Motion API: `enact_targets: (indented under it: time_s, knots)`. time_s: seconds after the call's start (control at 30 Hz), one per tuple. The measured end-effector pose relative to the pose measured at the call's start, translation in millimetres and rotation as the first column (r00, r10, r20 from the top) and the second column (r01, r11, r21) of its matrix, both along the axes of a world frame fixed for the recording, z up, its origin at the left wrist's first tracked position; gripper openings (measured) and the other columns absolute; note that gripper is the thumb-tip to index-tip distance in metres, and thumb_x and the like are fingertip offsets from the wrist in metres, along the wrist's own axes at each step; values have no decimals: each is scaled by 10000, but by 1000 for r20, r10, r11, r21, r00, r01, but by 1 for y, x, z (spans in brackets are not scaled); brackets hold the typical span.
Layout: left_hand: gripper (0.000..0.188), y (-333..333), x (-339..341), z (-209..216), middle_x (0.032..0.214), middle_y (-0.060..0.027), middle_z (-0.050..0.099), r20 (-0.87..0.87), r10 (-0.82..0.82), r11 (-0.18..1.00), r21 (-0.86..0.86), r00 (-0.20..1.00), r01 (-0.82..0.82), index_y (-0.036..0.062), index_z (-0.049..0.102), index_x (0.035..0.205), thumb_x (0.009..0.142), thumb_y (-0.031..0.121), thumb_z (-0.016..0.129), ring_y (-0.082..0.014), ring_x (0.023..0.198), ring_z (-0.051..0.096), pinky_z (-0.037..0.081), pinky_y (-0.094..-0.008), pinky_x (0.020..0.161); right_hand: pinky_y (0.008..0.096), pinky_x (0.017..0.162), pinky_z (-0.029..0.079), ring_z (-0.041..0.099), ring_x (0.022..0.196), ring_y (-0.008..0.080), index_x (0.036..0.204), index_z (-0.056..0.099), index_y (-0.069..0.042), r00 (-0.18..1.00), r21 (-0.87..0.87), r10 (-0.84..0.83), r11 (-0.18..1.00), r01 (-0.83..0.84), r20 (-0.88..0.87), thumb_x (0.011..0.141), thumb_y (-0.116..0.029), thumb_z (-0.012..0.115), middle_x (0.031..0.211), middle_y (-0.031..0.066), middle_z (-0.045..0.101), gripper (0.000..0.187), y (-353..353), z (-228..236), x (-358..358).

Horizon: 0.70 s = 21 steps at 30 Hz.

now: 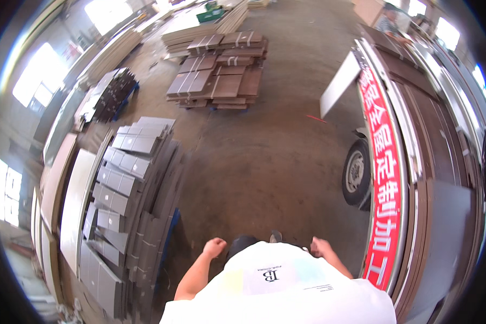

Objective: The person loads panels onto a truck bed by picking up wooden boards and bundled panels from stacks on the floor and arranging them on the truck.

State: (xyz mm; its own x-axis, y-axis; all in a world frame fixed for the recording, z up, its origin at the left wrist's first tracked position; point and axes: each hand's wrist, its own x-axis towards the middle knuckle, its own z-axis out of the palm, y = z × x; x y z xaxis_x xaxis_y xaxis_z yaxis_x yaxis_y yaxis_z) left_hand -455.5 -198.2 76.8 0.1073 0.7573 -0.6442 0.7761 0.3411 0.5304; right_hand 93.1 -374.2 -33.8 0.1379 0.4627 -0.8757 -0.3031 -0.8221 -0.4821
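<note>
My left hand [215, 247] hangs in front of me with its fingers curled into a loose fist, and nothing shows in it. My right hand [321, 248] is on the other side of my body, its fingers bent and partly turned from sight; no held thing is visible. Nearest to the left hand is a tall pallet stack of grey panels [113, 198], apart from it. Closest to the right hand is a truck with a red banner [384, 205] along its side. Brown boards [443, 127] lie on the truck bed. Neither hand touches anything.
Strapped brown panels [227, 85] are piled on the floor ahead, with a smaller dark stack [109, 97] to their left. A white board [340, 83] leans by the truck, beyond its wheel [356, 171]. Another person [389, 22] is at the truck's far end.
</note>
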Motion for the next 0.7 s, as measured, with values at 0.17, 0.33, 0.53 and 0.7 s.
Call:
enact_targets:
  time_s: [0.17, 0.33, 0.53, 0.7]
  knots:
    - [209, 76, 14, 0, 909, -49, 735, 321, 721, 685, -189, 615, -704, 65, 697, 1076, 991, 248, 641, -136, 756, 691, 534, -287, 656, 375, 848, 504, 654, 998, 142, 1186, 660, -131, 932, 108, 291, 942, -319, 214, 1010, -501, 584, 1162, 17, 702, 416, 279, 124, 10]
    - [232, 128, 13, -71, 829, -46, 727, 176, 579, 803, -296, 796, -518, 59, 740, 1025, 960, 277, 693, -143, 651, 666, 494, -307, 539, 368, 860, 504, 660, 984, 146, 1187, 664, -122, 903, 135, 351, 910, -391, 248, 1008, -494, 588, 1143, 14, 704, 419, 435, 130, 2]
    - [325, 274, -11, -110, 734, -96, 716, 4, 441, 846, -336, 897, -414, 24, 761, 864, 928, 332, 680, -212, 625, 666, 540, -381, 591, 366, 795, 562, 716, 883, 214, 1153, 734, -16, 695, 14, 637, 734, -679, 333, 957, -408, 705, 992, 101, 748, 440, 500, 115, 1]
    - [398, 504, 29, -63, 1010, -163, 756, -17, 131, 991, -34, 991, -132, 71, 756, 1081, 919, 408, 619, -339, 995, 719, 559, -436, 891, 394, 706, 531, 618, 788, 207, 1146, 704, 7, 932, -98, 276, 961, -260, 237, 968, -362, 695, 952, 92, 717, 409, 554, 112, 35]
